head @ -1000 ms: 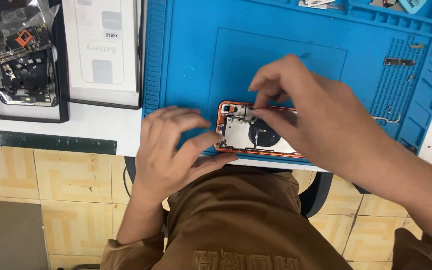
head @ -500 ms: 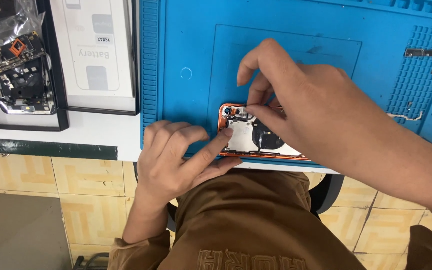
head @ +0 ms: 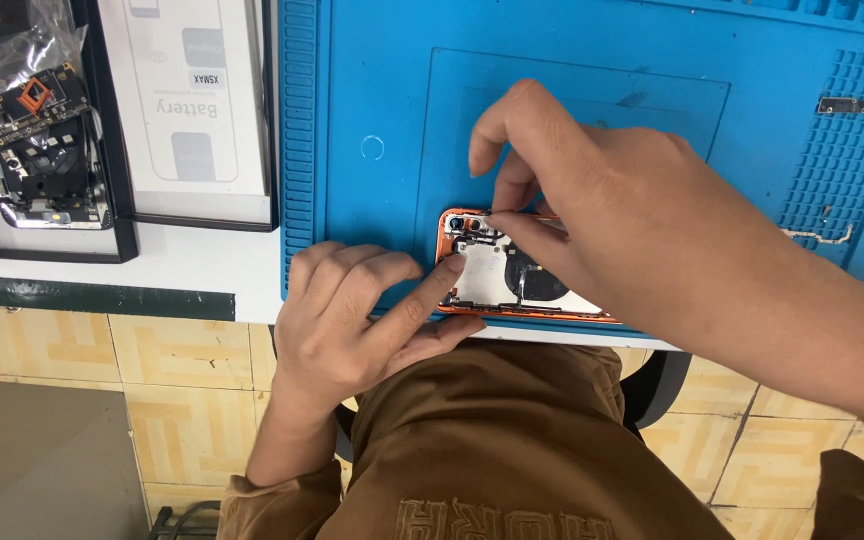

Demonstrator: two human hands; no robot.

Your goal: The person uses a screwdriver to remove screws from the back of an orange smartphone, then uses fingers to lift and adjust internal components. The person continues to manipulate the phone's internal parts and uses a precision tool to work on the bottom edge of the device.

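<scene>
Head camera looks straight down at a blue mat (head: 382,110) on a white worktop (head: 182,265). An opened phone shell with an orange rim (head: 497,285) lies at the near edge of the mat, right in front of the person. Its long side runs left to right, and the camera end is on the left.

The left hand (head: 357,320) rests at the left end of the shell. Its pointing finger presses down on the shell's corner, and the other fingers are curled in. It holds the shell steady but grips nothing.

The right hand (head: 592,210) comes in from the right and sits on top of the shell. Its thumb and first finger are pinched close together just at the camera end. I cannot tell if a tiny part is between them.

Off to the left sit a white battery box (head: 187,110) and a tray of phone parts (head: 37,140). Small metal bits (head: 852,105) lie far right on the mat.
</scene>
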